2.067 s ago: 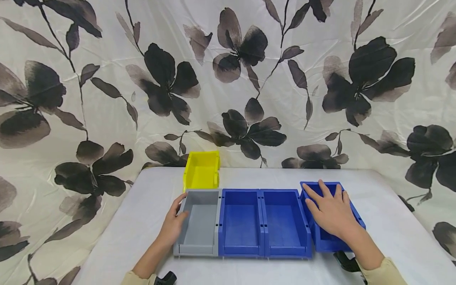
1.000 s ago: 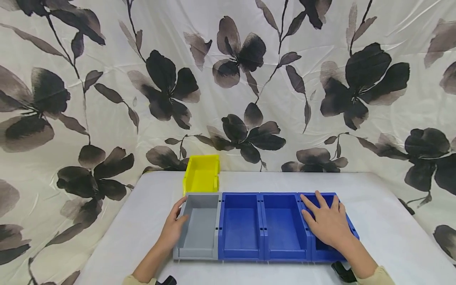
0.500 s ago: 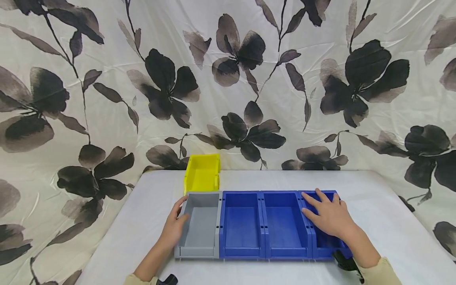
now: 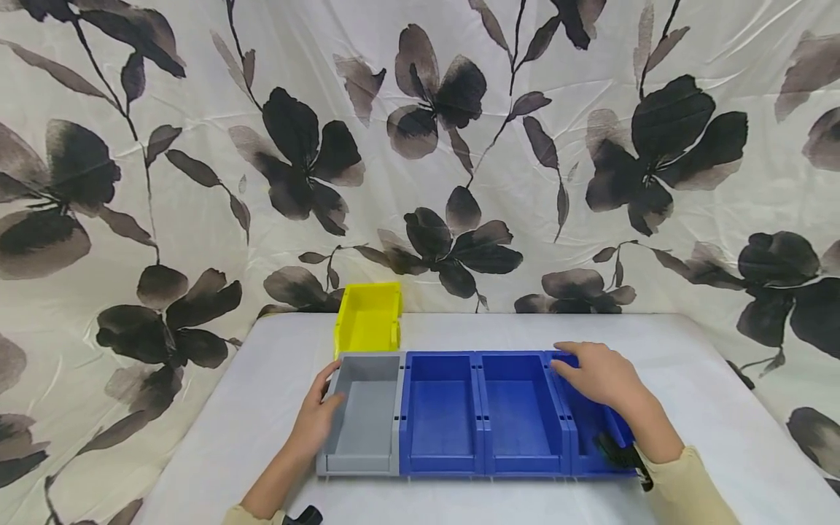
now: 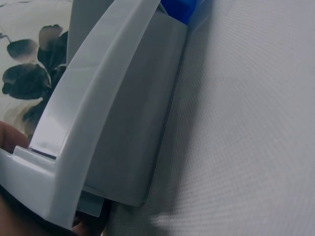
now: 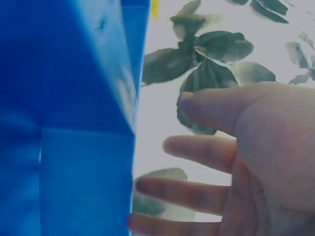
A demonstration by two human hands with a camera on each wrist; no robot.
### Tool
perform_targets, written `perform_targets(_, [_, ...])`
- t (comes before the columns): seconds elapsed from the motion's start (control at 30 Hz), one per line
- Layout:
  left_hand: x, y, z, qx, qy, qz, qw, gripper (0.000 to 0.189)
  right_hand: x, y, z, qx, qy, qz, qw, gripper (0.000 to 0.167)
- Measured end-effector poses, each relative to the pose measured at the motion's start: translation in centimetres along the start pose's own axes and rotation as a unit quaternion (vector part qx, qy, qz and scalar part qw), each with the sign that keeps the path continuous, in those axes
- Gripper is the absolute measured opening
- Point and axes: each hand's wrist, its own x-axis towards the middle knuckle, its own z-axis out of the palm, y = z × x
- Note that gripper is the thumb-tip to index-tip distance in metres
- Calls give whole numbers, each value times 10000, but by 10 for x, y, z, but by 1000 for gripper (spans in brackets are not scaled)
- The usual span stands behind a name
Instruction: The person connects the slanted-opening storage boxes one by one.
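Observation:
A grey storage bin stands at the left end of a row. My left hand grips its left wall, with the thumb over the inside and the other fingers along the outside. In the left wrist view the bin's grey front fills the middle, and only bits of the hand show. Two blue bins sit beside it, and another blue bin ends the row at the right. Over that last bin's back part is my right hand; the right wrist view shows its fingers straight and spread, holding nothing.
Behind the grey bin stands a yellow bin, close to the table's back edge. A white cloth covers the table. A floral curtain hangs behind. A black wrist mount overlaps the right blue bin.
The rightmost blue bin has slid left and straightened against its neighbour. My right hand then turned from lying spread across it to a sideways pose above it. My left hand stays put.

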Motion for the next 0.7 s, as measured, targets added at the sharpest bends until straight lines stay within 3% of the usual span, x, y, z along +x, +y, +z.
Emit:
perform_targets(0.3, [0, 0, 1, 17, -59, 72, 10000, 56, 35, -13, -3, 1086, 652, -169, 9918, 32])
perform_targets(0.5, [-1, 1, -1, 77, -19, 31, 10000, 56, 62, -29, 3, 1949, 403, -297, 9795, 29])
perform_targets(0.7, [0, 1, -1, 29, -69, 68, 9999, 56, 84, -48, 10, 2484, 59, -296, 9682, 29])
